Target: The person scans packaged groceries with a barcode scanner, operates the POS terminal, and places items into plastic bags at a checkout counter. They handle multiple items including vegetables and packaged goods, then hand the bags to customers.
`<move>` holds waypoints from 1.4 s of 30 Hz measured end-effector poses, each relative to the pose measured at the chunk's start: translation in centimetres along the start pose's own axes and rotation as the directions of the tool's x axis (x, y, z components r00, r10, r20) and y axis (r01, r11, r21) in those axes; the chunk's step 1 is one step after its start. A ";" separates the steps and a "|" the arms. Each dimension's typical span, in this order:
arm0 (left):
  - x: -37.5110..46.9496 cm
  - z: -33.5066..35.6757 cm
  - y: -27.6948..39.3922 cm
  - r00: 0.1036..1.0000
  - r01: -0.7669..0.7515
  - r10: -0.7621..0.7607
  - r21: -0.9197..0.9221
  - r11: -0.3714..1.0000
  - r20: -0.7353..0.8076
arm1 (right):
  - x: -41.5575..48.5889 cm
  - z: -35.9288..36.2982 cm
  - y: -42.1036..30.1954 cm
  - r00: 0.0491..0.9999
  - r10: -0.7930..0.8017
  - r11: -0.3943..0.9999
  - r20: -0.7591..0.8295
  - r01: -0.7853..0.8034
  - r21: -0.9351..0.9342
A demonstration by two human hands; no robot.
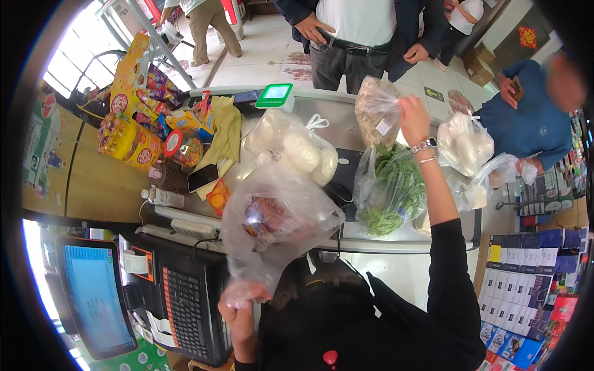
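My left hand (242, 300) grips the gathered edge of a large clear plastic carrier bag (297, 232). Inside that bag sits a purple-red packaged item (267, 217), blurred by the film. My right hand (414, 116), with a watch at the wrist, holds up the twisted neck of a clear bag of pale brown pieces (375, 113) that bears a label. Just below it, a bag of leafy greens (394, 195) lies on the counter. Left of the greens rest clear bags of round white items (297, 148), one with a knotted top.
Another bag of white items (465, 141) stands at the counter's right end, beside a person in blue (524, 106). Across the counter stands a person in a white shirt (355, 23). Candy jars (125, 139), a phone (203, 178), a payment terminal (274, 96), a keyboard (185, 306) and a monitor (95, 292) are at left.
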State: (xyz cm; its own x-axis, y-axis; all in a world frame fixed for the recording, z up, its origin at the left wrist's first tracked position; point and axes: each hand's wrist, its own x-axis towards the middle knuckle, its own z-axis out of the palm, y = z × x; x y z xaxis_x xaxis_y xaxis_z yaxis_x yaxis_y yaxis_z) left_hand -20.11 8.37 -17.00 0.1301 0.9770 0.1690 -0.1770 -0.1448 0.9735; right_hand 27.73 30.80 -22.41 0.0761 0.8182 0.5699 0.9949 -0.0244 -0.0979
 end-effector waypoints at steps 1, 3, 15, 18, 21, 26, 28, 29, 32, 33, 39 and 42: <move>0.3 -0.2 -0.1 1.000 -0.030 0.030 -0.071 0.997 -0.005 | 0.7 -1.7 -0.6 0.987 -0.098 0.994 -0.128 0.103 0.031; 1.2 -0.8 -0.1 0.989 -0.142 0.143 0.036 0.989 -0.034 | 2.1 -5.1 -1.9 0.933 -0.204 0.969 -0.297 0.236 0.074; 5.1 -1.7 -1.4 0.740 -0.444 0.645 0.859 0.257 0.189 | -3.6 -11.3 -17.6 0.935 -0.241 -0.138 0.261 -0.299 0.944; 5.0 -1.8 -0.8 0.796 -0.491 0.555 0.793 0.360 0.242 | -3.4 -6.4 -24.6 0.869 -0.391 0.071 0.303 -0.300 0.951; 4.6 -1.6 0.0 0.822 -0.495 0.506 0.767 0.407 0.262 | -4.7 -3.0 -30.5 0.959 -0.282 0.451 -0.012 0.143 0.881; 5.3 -0.8 0.1 0.873 -0.366 0.466 0.824 0.431 0.144 | -9.5 1.4 -35.6 0.591 -0.801 0.432 -0.092 0.678 0.595; 5.7 -0.8 0.1 0.877 -0.387 0.447 0.812 0.438 0.176 | -11.0 2.0 -35.7 0.682 -0.731 0.568 -0.009 0.616 0.545; 5.8 -0.9 0.2 0.886 -0.378 0.430 0.810 0.448 0.175 | -11.4 1.8 -35.2 0.687 -0.716 0.637 0.126 0.568 0.521; 6.0 -1.4 0.6 0.881 -0.402 0.423 0.805 0.437 0.211 | -12.2 -1.1 -30.7 0.739 -0.670 0.571 0.069 0.453 0.685; 6.0 -1.7 0.6 0.882 -0.408 0.420 0.796 0.448 0.215 | -12.6 -2.6 -28.2 0.792 -0.589 0.547 0.161 0.244 0.800; 5.7 -2.0 -0.4 0.905 -0.342 0.400 0.812 0.473 0.148 | -15.1 -4.1 -4.8 0.879 0.460 0.814 0.124 -0.474 0.336; 6.0 -1.7 -0.4 0.904 -0.352 0.393 0.809 0.470 0.165 | -18.6 -0.5 2.4 0.657 0.671 0.730 0.343 -0.668 -0.147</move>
State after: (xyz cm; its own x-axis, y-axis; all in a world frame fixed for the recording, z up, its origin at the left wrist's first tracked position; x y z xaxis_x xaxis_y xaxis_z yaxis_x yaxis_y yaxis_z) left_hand -20.88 14.53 -16.64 0.2092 0.8008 0.5613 0.6604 -0.5390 0.5228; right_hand 28.73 15.22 -32.85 0.6947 0.7187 0.0292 0.6849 -0.6486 -0.3322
